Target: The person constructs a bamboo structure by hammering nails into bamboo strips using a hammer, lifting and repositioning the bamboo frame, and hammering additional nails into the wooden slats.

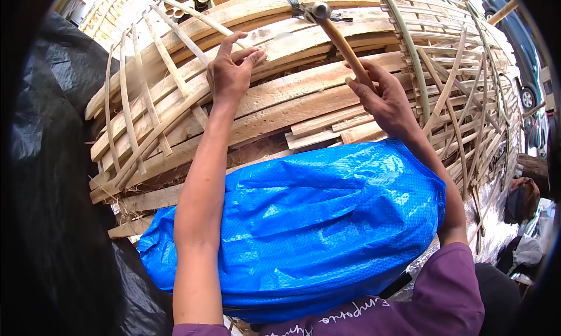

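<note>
My right hand (pixel 383 96) is wrapped round the wooden handle of a hammer (pixel 345 47). The metal hammer head (pixel 319 11) is raised above the planks, near a dark tie around one of them. To the left, my left hand (pixel 229 73) is over the wooden planks (pixel 292 85), thumb and fingers curled together in a pinch. Whatever sits between those fingertips is too small to make out. A thin bamboo strip (pixel 198 14) runs down to that hand, and more crossed strips (pixel 146 79) lie to its left.
A blue tarp sheet (pixel 315 207) covers my lap below the planks. Black plastic sheeting (pixel 58 131) hangs at the left. Woven bamboo slats (pixel 456 73) rise at the right, with a parked vehicle (pixel 517 49) beyond. Short wood pieces (pixel 333 125) lie near my right wrist.
</note>
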Demonstrator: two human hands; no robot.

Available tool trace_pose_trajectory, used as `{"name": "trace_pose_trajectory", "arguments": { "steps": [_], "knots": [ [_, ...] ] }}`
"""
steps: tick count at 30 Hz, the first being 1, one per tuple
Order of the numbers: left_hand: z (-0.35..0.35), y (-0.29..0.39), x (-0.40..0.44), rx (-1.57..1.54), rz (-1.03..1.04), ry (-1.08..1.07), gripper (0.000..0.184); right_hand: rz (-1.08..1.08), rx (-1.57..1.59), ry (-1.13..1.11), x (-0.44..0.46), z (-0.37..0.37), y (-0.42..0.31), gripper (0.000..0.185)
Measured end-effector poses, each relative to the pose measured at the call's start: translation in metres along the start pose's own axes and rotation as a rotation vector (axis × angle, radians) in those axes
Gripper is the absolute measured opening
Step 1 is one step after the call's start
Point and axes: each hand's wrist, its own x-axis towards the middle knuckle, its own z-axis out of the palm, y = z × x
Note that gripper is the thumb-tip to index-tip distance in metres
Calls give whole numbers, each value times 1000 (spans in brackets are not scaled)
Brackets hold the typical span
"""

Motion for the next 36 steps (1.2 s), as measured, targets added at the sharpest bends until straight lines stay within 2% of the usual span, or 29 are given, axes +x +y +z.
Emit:
{"name": "trace_pose_trajectory", "arguments": {
  "steps": [2,5,10,13,15,17,18,19,21,25,26,27,29,34,36],
  "knots": [
    [2,7,-2,-8,-28,2,44,12,97,-42,12,12,-7,32],
    [0,-2,10,-23,13,31,43,-141,-223,-23,41,34,-3,26],
    [9,-11,7,-21,92,116,42,-329,-185,45,40,36,-18,20],
    [8,-10,6,-89,62,111,44,-371,-171,91,37,44,-13,19],
    [6,-7,7,-72,50,100,45,-245,-287,7,35,46,3,22],
    [4,-3,5,54,99,80,41,-247,-239,66,34,49,9,25],
    [6,-1,6,-35,30,68,41,-287,-207,97,34,47,5,25],
    [4,4,4,72,30,85,39,-321,-171,127,34,44,-1,25],
    [5,-1,5,-38,3,73,38,-442,-166,201,36,43,-6,27],
    [4,-1,4,-22,14,97,38,-513,-164,215,35,55,5,28],
    [3,1,3,38,12,108,38,-395,-232,111,33,53,7,27],
    [2,3,3,98,10,116,39,-397,-230,112,32,53,9,27],
    [2,-2,5,57,-23,125,38,-253,-272,16,30,56,14,23],
    [4,-4,1,138,59,144,39,-433,-155,170,32,52,-2,30],
    [4,-4,2,159,64,145,41,-404,-173,149,34,47,-8,30]
  ]
}}
